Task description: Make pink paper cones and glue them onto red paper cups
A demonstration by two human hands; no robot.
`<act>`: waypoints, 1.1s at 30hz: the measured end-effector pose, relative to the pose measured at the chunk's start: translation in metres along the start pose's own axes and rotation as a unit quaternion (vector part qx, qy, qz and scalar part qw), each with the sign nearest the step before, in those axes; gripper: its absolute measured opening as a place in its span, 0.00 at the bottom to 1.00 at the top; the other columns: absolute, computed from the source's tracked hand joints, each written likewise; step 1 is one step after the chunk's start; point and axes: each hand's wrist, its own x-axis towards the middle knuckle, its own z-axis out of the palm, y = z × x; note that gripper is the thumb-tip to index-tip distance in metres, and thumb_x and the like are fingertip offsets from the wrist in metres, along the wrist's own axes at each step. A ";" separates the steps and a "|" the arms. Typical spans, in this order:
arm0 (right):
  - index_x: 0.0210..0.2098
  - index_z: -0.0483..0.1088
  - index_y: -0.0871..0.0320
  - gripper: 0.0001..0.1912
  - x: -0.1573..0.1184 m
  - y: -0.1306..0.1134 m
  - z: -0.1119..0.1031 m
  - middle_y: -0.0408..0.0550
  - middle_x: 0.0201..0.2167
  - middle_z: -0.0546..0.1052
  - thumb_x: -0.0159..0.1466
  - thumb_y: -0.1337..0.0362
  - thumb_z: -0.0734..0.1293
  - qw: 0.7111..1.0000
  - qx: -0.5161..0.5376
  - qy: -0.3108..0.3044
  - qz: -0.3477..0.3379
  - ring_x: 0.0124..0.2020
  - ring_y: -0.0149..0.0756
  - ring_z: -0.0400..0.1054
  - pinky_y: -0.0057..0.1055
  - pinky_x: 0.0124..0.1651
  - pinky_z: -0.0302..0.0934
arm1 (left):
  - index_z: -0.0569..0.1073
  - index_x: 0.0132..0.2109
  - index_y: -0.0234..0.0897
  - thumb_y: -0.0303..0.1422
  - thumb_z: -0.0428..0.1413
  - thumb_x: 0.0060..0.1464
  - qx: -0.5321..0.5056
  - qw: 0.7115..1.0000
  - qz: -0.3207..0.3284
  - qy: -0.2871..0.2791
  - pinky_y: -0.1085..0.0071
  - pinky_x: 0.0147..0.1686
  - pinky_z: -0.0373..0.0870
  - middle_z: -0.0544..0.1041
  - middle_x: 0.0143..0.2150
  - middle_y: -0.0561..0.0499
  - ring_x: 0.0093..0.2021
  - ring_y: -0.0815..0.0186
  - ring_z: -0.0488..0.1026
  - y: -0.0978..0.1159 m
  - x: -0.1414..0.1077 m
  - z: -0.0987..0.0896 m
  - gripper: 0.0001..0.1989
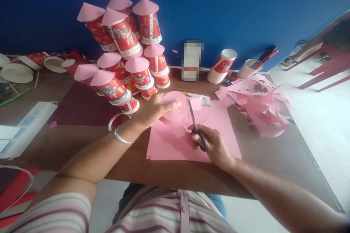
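My left hand (157, 111) pinches a round piece of pink paper (175, 111), thumb on top, above the table's middle. Dark-handled scissors (201, 140) are in my right hand (212, 143), fingers through the loops. Their blades (192, 111) point away from me and lie at the right edge of the pink circle, where a partly cut strip of paper hangs off. Beneath both hands lies a stack of pink sheets (218, 131). A white marker (197, 97) rests at the stack's far edge.
Red paper-cup figures (120, 38) with pink cone tops stand stacked at the back left. Pink scraps (262, 102) are heaped at right, near a pen cup (248, 69) and upright cups (222, 66). A roll of tape (113, 120) lies beside my left forearm. A blue wall (218, 7) rises behind.
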 end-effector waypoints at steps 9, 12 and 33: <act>0.44 0.76 0.58 0.26 0.001 -0.003 0.000 0.42 0.21 0.75 0.64 0.41 0.72 1.000 -0.018 -0.002 0.021 0.22 0.33 0.70 0.32 0.29 0.70 | 0.80 0.40 0.34 0.42 0.69 0.52 -0.033 0.999 -0.003 -0.030 0.69 0.37 0.74 0.81 0.38 0.48 0.38 0.62 0.75 0.000 0.001 -0.007 0.16; 0.43 0.76 0.59 0.25 0.001 -0.003 0.000 0.42 0.21 0.75 0.64 0.42 0.72 1.000 -0.020 -0.005 0.023 0.22 0.32 0.69 0.31 0.29 0.69 | 0.79 0.39 0.34 0.43 0.69 0.53 -0.014 0.999 0.001 -0.031 0.71 0.35 0.72 0.79 0.36 0.49 0.37 0.63 0.74 -0.001 0.002 -0.010 0.16; 0.45 0.75 0.59 0.26 -0.001 0.002 0.000 0.43 0.22 0.76 0.65 0.41 0.72 1.000 0.002 -0.022 0.002 0.23 0.32 0.70 0.30 0.28 0.69 | 0.80 0.42 0.34 0.42 0.69 0.53 -0.012 0.997 -0.001 -0.078 0.69 0.38 0.73 0.79 0.39 0.49 0.38 0.64 0.75 -0.001 0.004 -0.017 0.17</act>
